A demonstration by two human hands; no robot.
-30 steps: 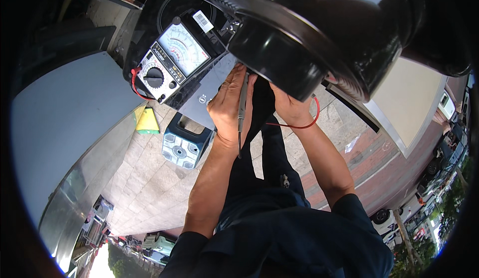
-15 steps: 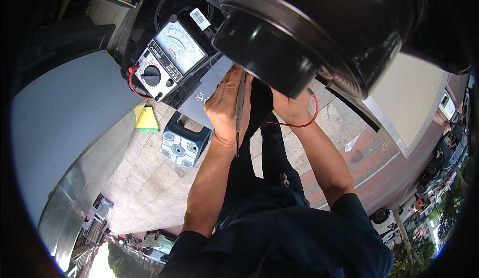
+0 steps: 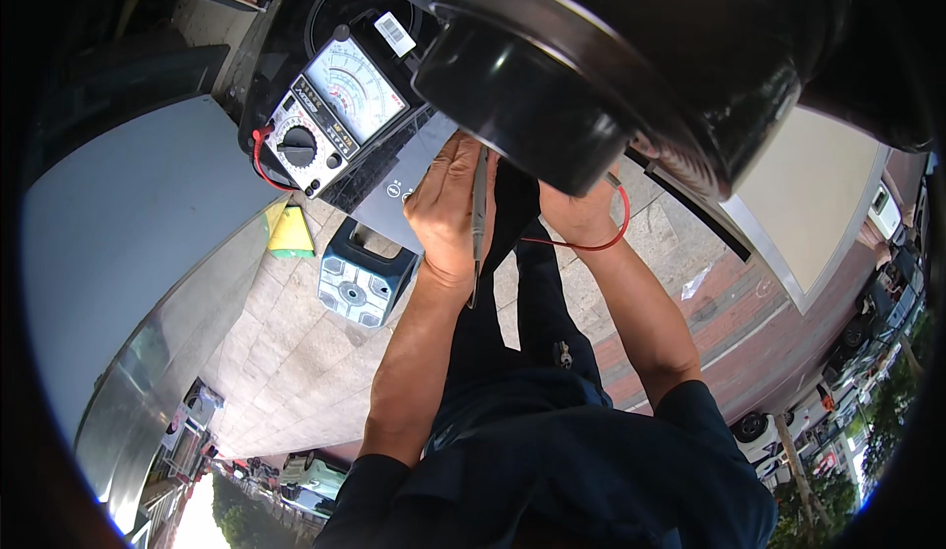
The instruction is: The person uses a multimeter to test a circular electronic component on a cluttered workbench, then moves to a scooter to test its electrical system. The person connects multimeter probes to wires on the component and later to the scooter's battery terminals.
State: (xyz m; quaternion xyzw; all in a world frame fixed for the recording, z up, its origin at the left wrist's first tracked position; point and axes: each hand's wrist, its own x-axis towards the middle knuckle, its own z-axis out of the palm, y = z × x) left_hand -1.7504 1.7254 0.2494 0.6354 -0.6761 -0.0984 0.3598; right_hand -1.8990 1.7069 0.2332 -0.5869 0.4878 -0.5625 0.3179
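My left hand (image 3: 441, 216) is raised under a black round housing (image 3: 517, 96), fingertips partly hidden at its lower edge, fingers closed with a grey test probe (image 3: 479, 204) lying along them. My right hand (image 3: 576, 214) reaches behind the same housing, fingers hidden; a grey probe end with a red lead (image 3: 623, 212) shows beside it, and the lead loops down below that hand. An analog multimeter (image 3: 347, 91), with a dial and a red plug, lies on a dark appliance top (image 3: 384, 179) to the left of my hands.
A grey panel (image 3: 118, 224) stands at left, a cream panel (image 3: 808, 184) at right. Below lie a blue-grey step stool (image 3: 353, 288) and a yellow-green object (image 3: 291, 234) on paving (image 3: 266, 352). Parked vehicles (image 3: 754, 429) show along the rim.
The housing and multimeter appear slightly further left and up in the picture. My left hand has shifted a little leftward; both hands stay beneath the housing.
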